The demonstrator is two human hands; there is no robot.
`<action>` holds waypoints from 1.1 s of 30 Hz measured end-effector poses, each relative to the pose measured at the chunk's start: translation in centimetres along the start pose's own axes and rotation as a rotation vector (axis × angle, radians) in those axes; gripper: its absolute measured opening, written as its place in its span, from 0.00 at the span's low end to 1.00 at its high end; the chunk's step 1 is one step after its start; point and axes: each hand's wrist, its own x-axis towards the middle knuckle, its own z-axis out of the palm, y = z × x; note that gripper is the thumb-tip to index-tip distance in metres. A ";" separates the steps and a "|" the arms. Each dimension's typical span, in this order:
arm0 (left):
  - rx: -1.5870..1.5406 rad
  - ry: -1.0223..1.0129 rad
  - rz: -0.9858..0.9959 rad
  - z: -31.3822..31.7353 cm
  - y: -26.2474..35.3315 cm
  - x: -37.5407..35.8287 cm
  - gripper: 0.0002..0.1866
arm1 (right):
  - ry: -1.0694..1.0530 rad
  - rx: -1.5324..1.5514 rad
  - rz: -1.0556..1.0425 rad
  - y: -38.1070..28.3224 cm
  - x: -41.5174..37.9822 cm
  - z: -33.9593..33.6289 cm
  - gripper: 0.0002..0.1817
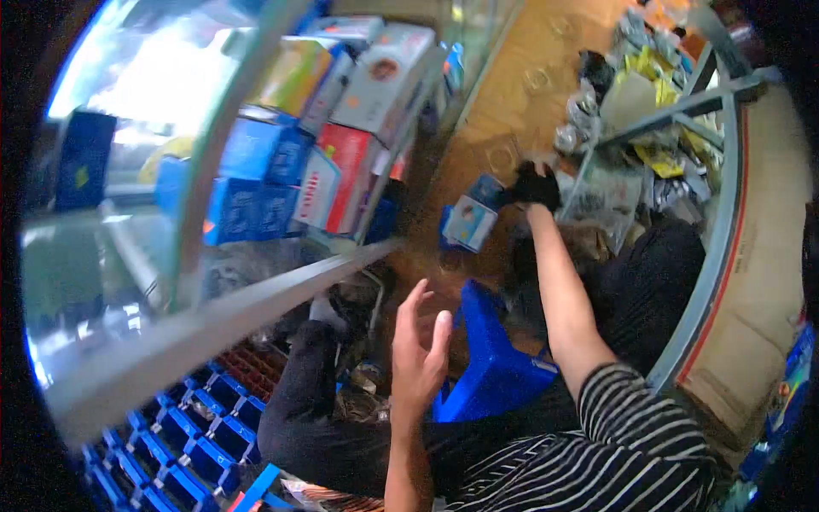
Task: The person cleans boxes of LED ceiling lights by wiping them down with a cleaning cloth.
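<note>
Brown tiled floor [520,94] runs between a glass display case [171,111], stacked with coloured boxes [341,119], and a metal-framed shelf [717,171] crowded with packets. From the head camera, the right hand [536,183], in a black glove, reaches far forward and grips a small blue-and-white box [472,218] held just above the floor. The left hand [418,350] hangs bare and empty, fingers loosely spread, over a blue plastic stool [495,358]. Blue parts bins [179,435] sit lower left.
</note>
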 end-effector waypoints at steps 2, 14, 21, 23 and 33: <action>0.062 0.010 0.217 -0.6 0.1 -0.3 0.25 | -0.008 0.288 -0.030 -2.1 -2.0 -0.9 0.33; 0.213 0.389 0.841 -4.4 18.9 -0.6 0.13 | -0.842 0.484 -0.566 -13.7 -32.1 -10.7 0.14; 0.907 1.065 0.588 -9.7 35.1 8.1 0.24 | -0.872 0.320 -0.456 -13.4 -35.4 -14.0 0.16; 1.052 1.172 0.409 -11.9 37.1 9.9 0.32 | -0.859 0.360 -0.777 -14.7 -35.0 -12.9 0.16; 0.144 1.797 0.897 -26.7 43.0 17.4 0.42 | -0.921 0.052 -0.503 -13.2 -32.5 -14.0 0.14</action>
